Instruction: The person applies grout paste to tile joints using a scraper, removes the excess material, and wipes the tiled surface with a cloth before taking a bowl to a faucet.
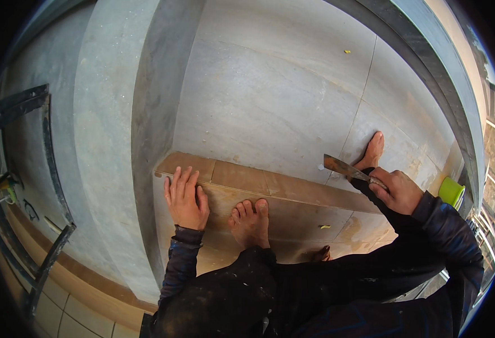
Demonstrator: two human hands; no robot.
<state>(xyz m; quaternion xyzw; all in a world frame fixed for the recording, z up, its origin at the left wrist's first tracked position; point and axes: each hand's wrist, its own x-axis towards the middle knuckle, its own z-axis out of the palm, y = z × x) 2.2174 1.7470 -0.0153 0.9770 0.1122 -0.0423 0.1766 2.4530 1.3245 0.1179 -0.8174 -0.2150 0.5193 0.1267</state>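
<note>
My left hand (186, 200) lies with its fingers stretched out over the brown tiled ledge (239, 176), near the ledge's left end by the grey wall. Nothing is held in it. In my right hand (398, 191) is a putty knife (343, 167), gripped by its handle. Its blade, stained brown, points left and a little away from me, above the floor beyond the ledge. The blade appears to be apart from any surface.
Large grey floor tiles (259, 107) spread beyond the ledge. A grey pillar (109, 129) rises at left, beside a black metal frame (56, 169). At right is a bright green container (451, 191). Small yellow scraps (325, 227) lie about. My bare feet (250, 222) straddle the ledge.
</note>
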